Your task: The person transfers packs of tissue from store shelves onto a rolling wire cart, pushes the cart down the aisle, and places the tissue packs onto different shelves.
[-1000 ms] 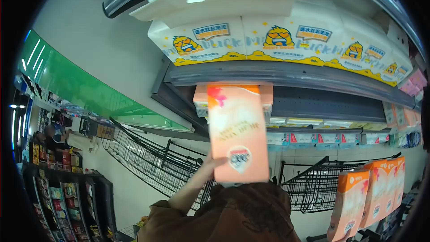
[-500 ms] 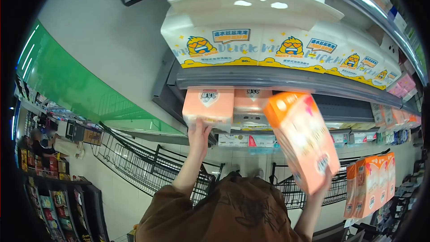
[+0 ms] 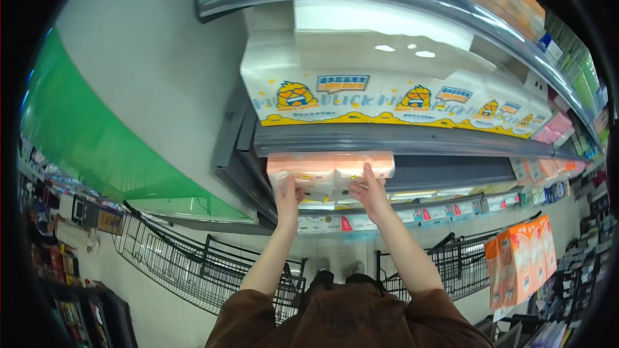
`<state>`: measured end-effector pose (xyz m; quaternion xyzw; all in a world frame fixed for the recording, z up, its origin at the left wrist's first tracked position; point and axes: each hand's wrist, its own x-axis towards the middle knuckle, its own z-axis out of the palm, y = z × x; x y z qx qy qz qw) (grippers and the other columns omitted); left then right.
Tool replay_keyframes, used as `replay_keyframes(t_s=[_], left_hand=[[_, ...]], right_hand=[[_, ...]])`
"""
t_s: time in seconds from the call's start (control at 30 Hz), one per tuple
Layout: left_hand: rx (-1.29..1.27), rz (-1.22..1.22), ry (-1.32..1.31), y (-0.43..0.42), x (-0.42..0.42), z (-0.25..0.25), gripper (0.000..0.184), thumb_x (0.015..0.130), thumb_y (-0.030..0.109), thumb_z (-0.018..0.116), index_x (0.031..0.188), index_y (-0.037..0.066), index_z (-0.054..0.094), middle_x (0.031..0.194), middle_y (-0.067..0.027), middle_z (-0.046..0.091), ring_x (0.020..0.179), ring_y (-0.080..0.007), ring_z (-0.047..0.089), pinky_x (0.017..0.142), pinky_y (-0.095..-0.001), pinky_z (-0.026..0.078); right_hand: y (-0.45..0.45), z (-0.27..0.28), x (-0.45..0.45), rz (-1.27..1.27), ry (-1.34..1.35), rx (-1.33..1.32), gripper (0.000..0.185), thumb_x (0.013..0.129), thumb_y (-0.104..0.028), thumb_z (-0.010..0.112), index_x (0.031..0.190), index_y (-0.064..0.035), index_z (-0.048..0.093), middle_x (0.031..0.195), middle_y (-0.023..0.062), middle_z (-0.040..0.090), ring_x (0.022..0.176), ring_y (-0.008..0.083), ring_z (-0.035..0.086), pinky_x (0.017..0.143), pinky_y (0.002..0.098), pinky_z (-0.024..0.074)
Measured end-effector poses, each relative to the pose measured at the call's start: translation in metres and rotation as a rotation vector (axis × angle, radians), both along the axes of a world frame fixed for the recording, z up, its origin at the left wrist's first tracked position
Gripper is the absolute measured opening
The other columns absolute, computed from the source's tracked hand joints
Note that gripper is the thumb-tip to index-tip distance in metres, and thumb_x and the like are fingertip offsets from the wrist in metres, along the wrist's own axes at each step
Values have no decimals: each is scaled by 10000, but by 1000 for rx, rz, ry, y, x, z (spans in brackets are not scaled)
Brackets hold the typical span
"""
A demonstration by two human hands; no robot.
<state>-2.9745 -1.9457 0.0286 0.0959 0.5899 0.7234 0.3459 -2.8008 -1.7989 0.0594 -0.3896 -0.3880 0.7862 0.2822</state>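
Two peach-coloured tissue packs sit side by side at the front of the shelf below the top ledge. On the left tissue pack [image 3: 298, 165], my left hand [image 3: 287, 203] has its fingers closed against the front face. My right hand [image 3: 370, 194] grips the right tissue pack [image 3: 361, 162], thumb up on its front and the other fingers bent at its lower edge. The packs' rear parts are hidden under the grey shelf ledge [image 3: 387, 138].
Above stand white duck-print packs [image 3: 380, 100]. A grey shelf [image 3: 451, 173] runs right of my hands. Black wire carts stand on both sides, left cart [image 3: 193, 251] and right cart [image 3: 445, 267]. Orange tissue packs [image 3: 525, 261] are at the right. A green panel [image 3: 97, 135] borders the left.
The orange-and-peach pack held tilted in my right hand has moved left and in to the shelf, beside the pack at my left hand. The view has shifted slightly.
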Motion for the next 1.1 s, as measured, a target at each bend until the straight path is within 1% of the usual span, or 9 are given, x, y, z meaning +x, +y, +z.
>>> replay_keyframes(t_s=[0.17, 0.33, 0.5, 0.63, 0.73, 0.83, 0.93, 1.03, 1.1], left_hand=[[-10, -63, -146, -13, 49, -25, 506, 978, 558, 497, 1157, 86, 529, 1057, -52, 580, 975, -181, 591, 855, -358, 499], [-179, -470, -222, -33, 141, -76, 268, 983, 315, 580, 1123, 91, 538, 1104, -60, 602, 1014, -203, 603, 875, -383, 497], [-281, -817, -157, -25, 227, -103, 173, 991, 225, 554, 1093, 86, 563, 1103, -60, 617, 1009, -193, 614, 850, -349, 510], [-216, -953, -18, 4, 295, -81, 153, 995, 206, 547, 1079, 80, 571, 1098, -56, 618, 983, -175, 618, 840, -330, 513], [-157, -1064, 64, 27, 354, -67, 151, 1001, 201, 537, 1086, 80, 570, 1090, -58, 619, 983, -171, 613, 847, -324, 507], [-55, -1081, 73, 28, 410, -40, 146, 1006, 188, 526, 1089, 75, 569, 1084, -65, 621, 987, -173, 613, 857, -321, 504], [-27, -1159, -9, 17, 456, -23, 155, 1012, 180, 514, 1101, 60, 558, 1098, -80, 618, 998, -181, 614, 878, -338, 505], [-55, -1310, -71, 19, 501, -14, 259, 1026, 259, 503, 1199, 67, 532, 1125, -98, 617, 1040, -219, 617, 916, -373, 510], [-125, -1395, -201, 27, 533, 11, 339, 1024, 322, 507, 1263, 82, 514, 1160, -111, 619, 1075, -242, 617, 929, -391, 512]], right_hand=[[-31, -16, 74, 227, 23, -13, 623, 929, -368, 658, 1360, -4, 395, 1232, 135, 567, 1118, 240, 607, 960, 377, 481], [-85, 0, 184, 160, -6, 58, 373, 978, -187, 595, 1322, -61, 528, 1219, 113, 606, 1081, 226, 640, 964, 355, 503], [-100, 37, 329, -405, -67, 268, 303, 974, -159, 601, 1242, -22, 568, 1089, 92, 666, 991, 208, 663, 891, 341, 530], [-107, 64, 474, -1113, -336, 536, 235, 939, -143, 624, 1120, 6, 608, 856, 57, 653, 799, 149, 620, 761, 290, 503], [-109, 37, 605, -1496, -935, 651, 303, 917, -281, 673, 998, 10, 644, 805, 58, 633, 763, 151, 615, 706, 286, 482], [-107, 24, 686, -1435, -1287, 300, 385, 920, -366, 651, 976, 15, 643, 798, 75, 634, 737, 155, 607, 685, 307, 485], [-102, 3, 717, -1065, -1149, 370, 400, 952, -373, 594, 917, 22, 649, 789, 100, 643, 739, 172, 610, 684, 336, 487], [-121, 19, 684, -1007, -688, 290, 374, 968, -326, 572, 871, 26, 653, 777, 110, 652, 749, 195, 625, 686, 363, 490], [-140, 8, 636, -952, -663, 401, 364, 985, -294, 548, 847, 26, 653, 724, 85, 628, 692, 174, 596, 635, 344, 478]])
